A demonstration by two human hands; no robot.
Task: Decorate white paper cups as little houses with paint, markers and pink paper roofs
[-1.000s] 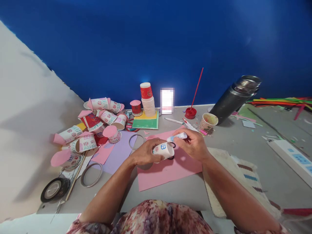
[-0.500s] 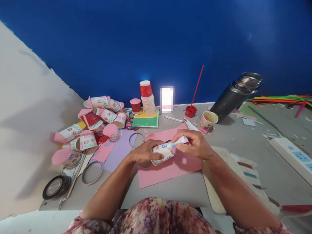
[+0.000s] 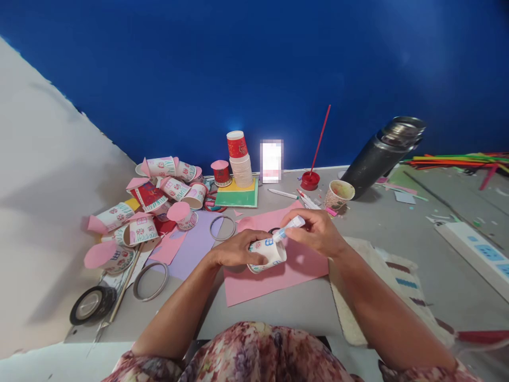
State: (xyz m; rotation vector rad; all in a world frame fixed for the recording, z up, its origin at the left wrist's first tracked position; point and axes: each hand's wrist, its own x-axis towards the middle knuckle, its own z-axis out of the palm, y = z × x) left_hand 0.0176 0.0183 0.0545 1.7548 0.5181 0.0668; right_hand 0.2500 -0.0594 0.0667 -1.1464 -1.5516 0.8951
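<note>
Head view: right hand (image 3: pixel 318 233) pinches a marker (image 3: pixel 289 227), tip on a paper cup (image 3: pixel 267 252) gripped sideways in left hand (image 3: pixel 238 248) over pink paper (image 3: pixel 278 276). 1 blue window drawn; pink roof apparently pending. Finished cups (image 3: pixel 159 196) heaped left on desk (image 3: pixel 397 254).

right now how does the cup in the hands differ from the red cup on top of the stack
The held cup is white with blue drawn windows; the top cup is red. The held cup lies on its side in the left hand; the top cup stands untouched on the stack. Both are small paper cups.
</note>
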